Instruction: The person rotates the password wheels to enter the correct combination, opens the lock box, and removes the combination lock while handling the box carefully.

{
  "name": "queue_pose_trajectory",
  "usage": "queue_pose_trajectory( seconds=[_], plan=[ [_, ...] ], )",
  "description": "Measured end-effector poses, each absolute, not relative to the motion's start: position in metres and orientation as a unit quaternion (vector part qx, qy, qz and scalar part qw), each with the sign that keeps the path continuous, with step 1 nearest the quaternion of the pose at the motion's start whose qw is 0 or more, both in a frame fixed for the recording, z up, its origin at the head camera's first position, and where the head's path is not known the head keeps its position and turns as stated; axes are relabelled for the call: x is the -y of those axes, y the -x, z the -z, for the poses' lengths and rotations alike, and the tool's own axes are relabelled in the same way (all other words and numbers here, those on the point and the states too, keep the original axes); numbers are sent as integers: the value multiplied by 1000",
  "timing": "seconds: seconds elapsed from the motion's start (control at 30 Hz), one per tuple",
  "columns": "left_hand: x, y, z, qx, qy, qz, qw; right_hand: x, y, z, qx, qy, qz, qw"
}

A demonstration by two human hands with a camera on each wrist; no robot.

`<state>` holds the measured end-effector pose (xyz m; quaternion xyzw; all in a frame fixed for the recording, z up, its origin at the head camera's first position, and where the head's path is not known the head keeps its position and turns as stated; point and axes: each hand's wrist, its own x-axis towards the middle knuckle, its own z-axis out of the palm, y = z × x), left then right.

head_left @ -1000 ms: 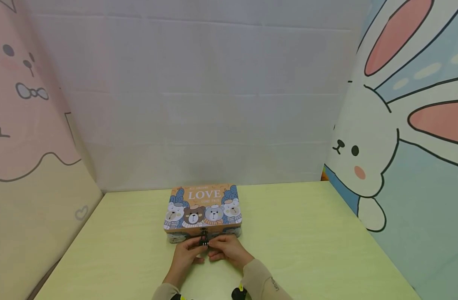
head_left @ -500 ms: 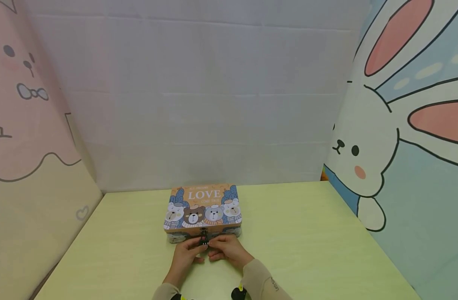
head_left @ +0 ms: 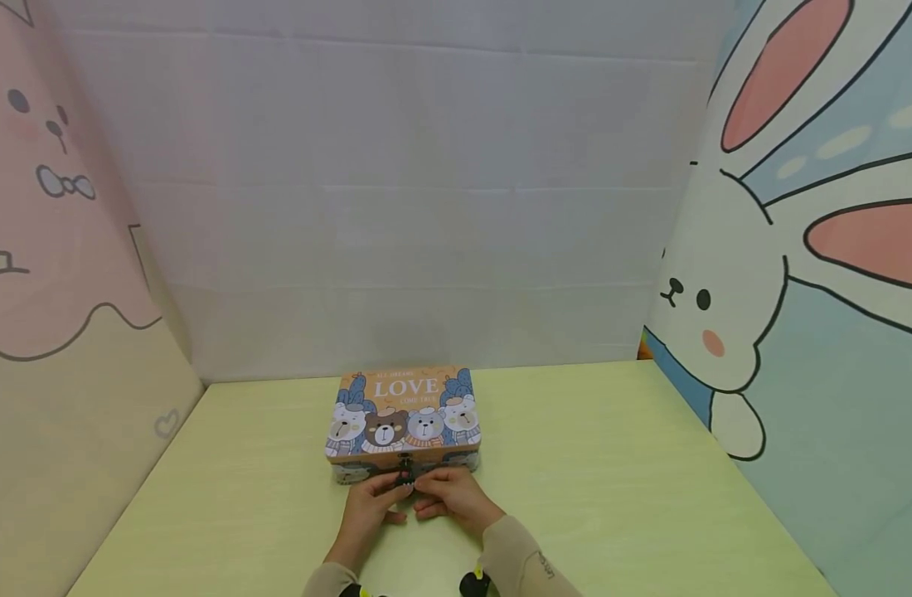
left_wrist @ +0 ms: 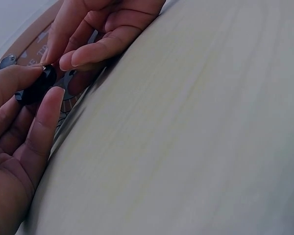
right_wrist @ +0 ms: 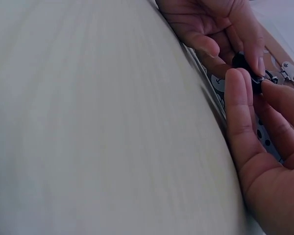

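Observation:
A closed rectangular tin box (head_left: 404, 423), printed with bears and the word LOVE, lies flat on the table. From the metal hasp (right_wrist: 290, 72) on its front hangs a small black combination padlock (head_left: 406, 480). My left hand (head_left: 368, 506) grips the padlock body from the left, thumb on top, as the left wrist view shows with the black padlock (left_wrist: 36, 90). On the other side my right hand (head_left: 458, 500) pinches the padlock's right part, near its dials, between thumb and index finger. Its remaining fingers curve below. Fingers cover much of the padlock and the dial numbers are too small to read.
The pale yellow-green table (head_left: 590, 464) extends on both sides of the box. Behind it hangs a white sheet (head_left: 426, 207). Cartoon-printed panels stand at the left (head_left: 68, 398) and right (head_left: 836, 398).
Both hands stay at the padlock in nearly the same place. The padlock looks slightly turned between the fingers. The box has not moved.

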<state>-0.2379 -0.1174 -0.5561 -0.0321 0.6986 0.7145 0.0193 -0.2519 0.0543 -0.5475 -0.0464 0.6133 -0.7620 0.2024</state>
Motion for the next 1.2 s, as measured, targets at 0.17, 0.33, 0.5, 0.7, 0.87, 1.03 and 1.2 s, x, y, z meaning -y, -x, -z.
queue_pose_trajectory(
  seconds=[0.17, 0.33, 0.5, 0.7, 0.87, 1.03, 1.2],
  plan=[
    [118, 239, 556, -699, 35, -714, 21, -54, 253, 547, -614, 46, 761, 203],
    [120, 241, 557, -698, 33, -715, 25, -54, 253, 547, -614, 47, 762, 201],
    [121, 240, 557, -692, 27, -721, 33, -54, 254, 548, -611, 48, 763, 204],
    [123, 239, 558, -676, 11, -736, 41, -55, 254, 550, -609, 45, 763, 211],
    [123, 238, 558, -671, 20, -740, 45, -55, 254, 550, -610, 44, 763, 207],
    [124, 239, 559, -666, 37, -744, 44, -54, 254, 550, -614, 42, 762, 202],
    [124, 238, 559, -665, 37, -745, 37, -53, 253, 549, -615, 41, 761, 201]
  ],
)
